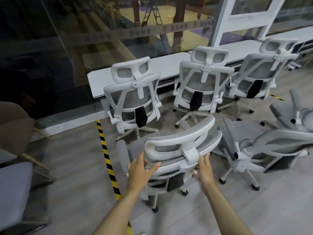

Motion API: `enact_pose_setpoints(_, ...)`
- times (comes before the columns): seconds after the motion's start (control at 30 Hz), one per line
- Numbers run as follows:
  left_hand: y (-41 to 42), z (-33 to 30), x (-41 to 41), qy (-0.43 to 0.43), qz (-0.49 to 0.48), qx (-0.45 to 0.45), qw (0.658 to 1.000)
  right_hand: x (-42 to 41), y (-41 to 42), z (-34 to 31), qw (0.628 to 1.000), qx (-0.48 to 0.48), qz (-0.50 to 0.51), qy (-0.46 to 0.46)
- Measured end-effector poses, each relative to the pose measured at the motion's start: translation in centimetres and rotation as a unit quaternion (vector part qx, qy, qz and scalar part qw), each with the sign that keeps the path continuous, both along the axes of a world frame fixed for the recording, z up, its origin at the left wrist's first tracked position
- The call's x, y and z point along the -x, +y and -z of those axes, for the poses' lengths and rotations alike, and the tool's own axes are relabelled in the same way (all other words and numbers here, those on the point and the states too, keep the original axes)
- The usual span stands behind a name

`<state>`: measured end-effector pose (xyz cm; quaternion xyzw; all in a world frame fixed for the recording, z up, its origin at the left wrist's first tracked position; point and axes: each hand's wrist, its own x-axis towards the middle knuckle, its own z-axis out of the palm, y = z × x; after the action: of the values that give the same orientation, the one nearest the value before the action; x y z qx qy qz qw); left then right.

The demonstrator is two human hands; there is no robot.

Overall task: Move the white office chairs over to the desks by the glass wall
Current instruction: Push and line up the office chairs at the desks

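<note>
A white office chair with grey mesh (179, 145) stands right in front of me, its back toward me. My left hand (140, 168) rests on the left side of its backrest frame, fingers spread and curled over the edge. My right hand (204, 168) touches the frame just right of the headrest bracket. Three white chairs stand against the white desk (162, 65) by the glass wall (101, 39): the left chair (133, 97), the middle chair (201, 83) and the right chair (259, 73).
Another white chair (264, 150) stands close on the right, and one more (294, 114) behind it. A yellow-black floor tape (106, 155) runs toward me. A brown chair (15, 126) and a grey seat (13, 187) are at the left.
</note>
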<state>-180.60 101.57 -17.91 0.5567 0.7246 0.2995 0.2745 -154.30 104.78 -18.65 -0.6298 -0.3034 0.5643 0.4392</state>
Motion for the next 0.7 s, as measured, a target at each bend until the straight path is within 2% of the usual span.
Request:
enact_pose_setpoints(0.4, 7.9, -0.9, 6.8, -0.015, -0.016, 0.01, 1.0, 6.9, 7.9, -1.3, 1.0, 0.008, 0.004, -0.015)
enact_pose_setpoints(0.7, 9.9, -0.3, 6.9, 0.006, -0.019, 0.023, 1.0, 7.7, 10.3, -1.8, 1.0, 0.015, 0.017, -0.018)
